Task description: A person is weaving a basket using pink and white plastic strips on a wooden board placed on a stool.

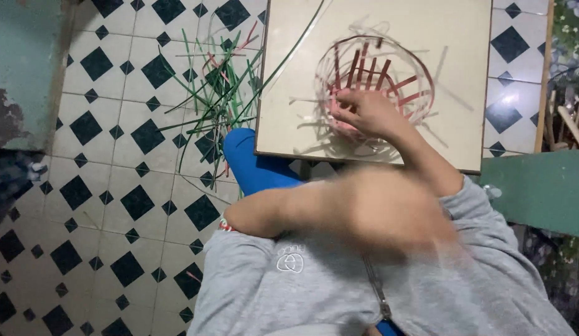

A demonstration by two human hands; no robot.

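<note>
A half-woven basket (389,68) of red and pale strips stands on a beige square board (289,124), blurred by motion. My right hand (364,113) reaches over from the right and grips the near left wall of the basket, fingers curled on its strips. A long green strip (289,53) runs from the basket side over the board's left edge. My left arm lies across my chest in a heavy blur; the left hand (420,230) is smeared, and I cannot tell whether it holds anything.
A loose pile of green and red strips (218,93) lies on the black-and-white tiled floor (115,186) left of the board. My blue trouser leg (255,165) shows under the board. A green surface (538,186) stands at the right.
</note>
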